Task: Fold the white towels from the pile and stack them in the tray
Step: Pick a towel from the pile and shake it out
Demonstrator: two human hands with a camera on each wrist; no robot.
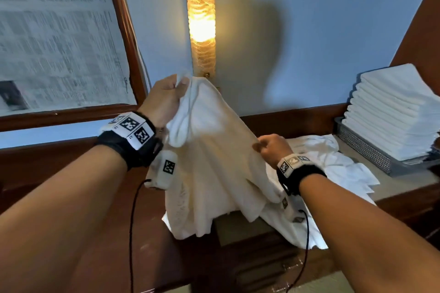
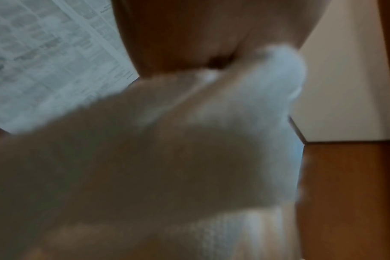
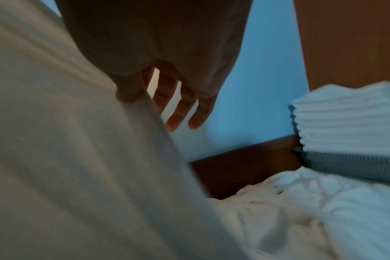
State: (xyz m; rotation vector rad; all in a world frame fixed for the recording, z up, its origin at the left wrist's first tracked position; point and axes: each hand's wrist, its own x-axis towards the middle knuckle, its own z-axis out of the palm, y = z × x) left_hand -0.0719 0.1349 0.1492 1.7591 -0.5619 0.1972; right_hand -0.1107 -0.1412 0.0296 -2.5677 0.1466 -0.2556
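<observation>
Towel (image 1: 214, 162) raised: left hand (image 1: 164, 100) grips corner, right hand (image 1: 273, 147) pinches edge.

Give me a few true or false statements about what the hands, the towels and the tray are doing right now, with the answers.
1. The left hand grips a white towel raised above the counter. True.
2. The right hand hangs free of that towel. False: it pinches the towel's edge.
3. The tray holds no towels. False: a tall stack of folded towels sits in it.
4. Unfolded towels in a pile lie on the counter beside the tray. True.
5. The wall lamp is off. False: it glows.
</observation>
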